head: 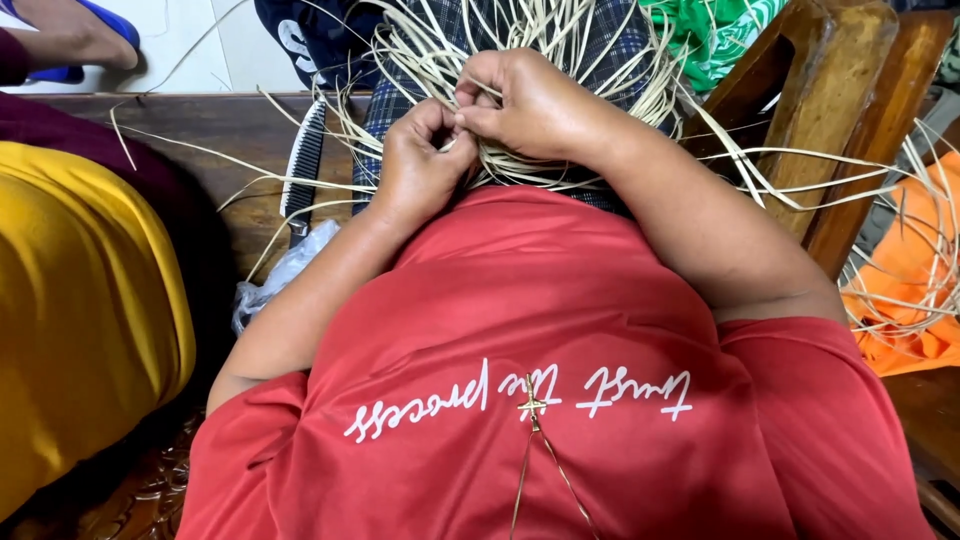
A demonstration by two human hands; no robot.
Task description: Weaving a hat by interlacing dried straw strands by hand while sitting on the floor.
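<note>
Both forearms run bare from short sleeves and meet over the lap, the right arm bent sharply at the elbow and crossing in from the side, the left coming up straighter. The left hand (420,160) is curled into a loose fist, its thumb and forefinger pinched together at the tips. The right hand (530,100) sits just above and touching it, knuckles up, its fingers folded down so their tips meet the left hand's fingertips.
</note>
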